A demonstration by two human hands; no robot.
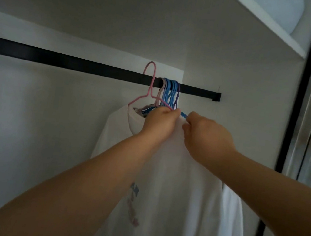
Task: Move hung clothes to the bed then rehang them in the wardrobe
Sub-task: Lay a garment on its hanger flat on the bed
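- Black wardrobe rail (78, 64) runs along the pale back wall; a bunch of blue hangers (169, 91) is hooked near its right end.
- Pink hanger (150, 83) has its hook raised above the rail.
- White shirt (172, 179) hangs below the hangers, faint print at lower left.
- Left hand (159, 123): grip clenched on the shirt's shoulder and pink hanger arm.
- Right hand (207, 136): grip pinching a blue hanger arm.
- White shelf (262, 21) overhead, upper right.
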